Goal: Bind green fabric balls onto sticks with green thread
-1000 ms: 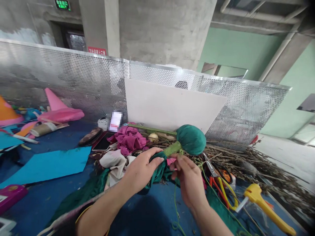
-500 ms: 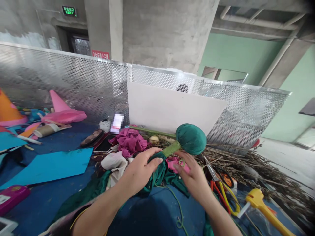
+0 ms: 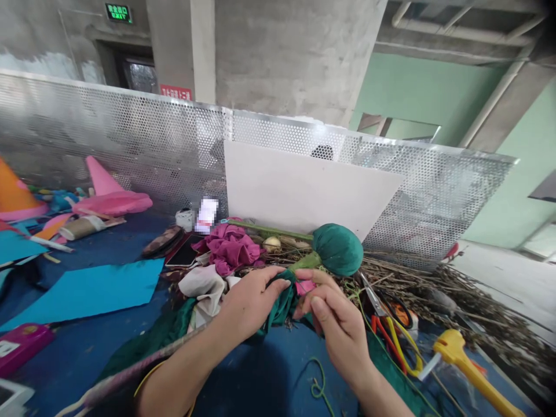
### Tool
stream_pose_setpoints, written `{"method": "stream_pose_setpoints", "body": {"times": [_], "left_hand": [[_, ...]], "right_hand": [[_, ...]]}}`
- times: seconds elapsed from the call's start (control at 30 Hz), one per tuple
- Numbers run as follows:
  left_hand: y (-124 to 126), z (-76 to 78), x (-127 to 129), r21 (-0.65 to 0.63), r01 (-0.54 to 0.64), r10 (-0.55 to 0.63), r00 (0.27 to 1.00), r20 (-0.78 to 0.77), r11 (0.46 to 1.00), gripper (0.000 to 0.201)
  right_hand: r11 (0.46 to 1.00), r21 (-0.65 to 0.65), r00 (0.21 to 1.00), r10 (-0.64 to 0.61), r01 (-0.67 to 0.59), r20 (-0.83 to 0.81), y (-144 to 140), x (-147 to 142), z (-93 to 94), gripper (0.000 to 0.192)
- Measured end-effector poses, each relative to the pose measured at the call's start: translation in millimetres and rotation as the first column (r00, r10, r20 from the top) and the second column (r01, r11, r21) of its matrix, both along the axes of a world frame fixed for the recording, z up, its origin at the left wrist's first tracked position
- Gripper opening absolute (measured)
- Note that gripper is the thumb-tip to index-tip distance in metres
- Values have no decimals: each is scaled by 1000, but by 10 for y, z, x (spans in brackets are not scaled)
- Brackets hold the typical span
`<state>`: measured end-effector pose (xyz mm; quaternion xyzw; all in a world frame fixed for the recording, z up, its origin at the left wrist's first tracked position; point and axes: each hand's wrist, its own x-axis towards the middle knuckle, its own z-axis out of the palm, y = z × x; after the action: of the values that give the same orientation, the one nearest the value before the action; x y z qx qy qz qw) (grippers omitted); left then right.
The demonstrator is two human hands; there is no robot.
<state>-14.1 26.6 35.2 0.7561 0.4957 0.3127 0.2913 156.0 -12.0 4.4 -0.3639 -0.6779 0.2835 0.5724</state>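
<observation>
Green fabric makes up the item in hand: a stuffed green ball [image 3: 337,249] with a light green wrapped neck [image 3: 306,262] below it and loose dark green cloth [image 3: 282,301] trailing from the neck toward the person. The left hand [image 3: 249,300] lies curled over the loose cloth, fingers bent and thumb closed against it, gripping the gathered fabric just below the neck. The right hand [image 3: 336,321] sits just beside it, nearly touching, with thumb and forefinger pinched together at the base of the neck; something thin appears to be held in the pinch, but what it is cannot be told. The ball sits just beyond both hands, resting on a pile of dry twigs [image 3: 434,295] that spreads away to the right of the right hand. A scrap of pink fabric [image 3: 306,286] shows between the two hands. A green cord [image 3: 319,382] lies looped on the blue table surface [image 3: 78,359] near the right wrist. To the right of the right hand lie scissors [image 3: 382,313] with red and yellow handles, and farther right a yellow-handled tool [image 3: 467,359]. Beyond the left hand are a bunched magenta cloth [image 3: 230,249] and a crumpled beige cloth [image 3: 204,286]. Well to the left of the left hand lies a blue paper sheet [image 3: 87,289], with a pink cone [image 3: 102,182] beyond it. A white board [image 3: 304,191] leans against a perforated metal screen [image 3: 130,145] behind the ball.
</observation>
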Motion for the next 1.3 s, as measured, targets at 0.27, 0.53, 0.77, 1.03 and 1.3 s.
{"method": "stream_pose_setpoints", "body": {"times": [0.27,0.53,0.77,1.03,1.3], "left_hand": [[-39,17,76,-14,-35,33,994,-108,999,28],[-63,-25,121,86,-74,101,922,-374,994,28],[-133,31,116,163,-9,96,841,-533,987,33],[-216,39,189,166,83,40,777,-628,983,27],[-291,0,261,211,126,56,723,-688,969,24]], "right_hand": [[970,139,967,-216,198,135,45,-90,-283,30],[965,179,939,-235,193,252,3,-87,-191,28],[989,91,981,-127,115,145,-34,107,140,27],[987,90,963,-153,136,221,-9,153,228,26],[991,30,963,-130,127,237,18,158,218,23]]}}
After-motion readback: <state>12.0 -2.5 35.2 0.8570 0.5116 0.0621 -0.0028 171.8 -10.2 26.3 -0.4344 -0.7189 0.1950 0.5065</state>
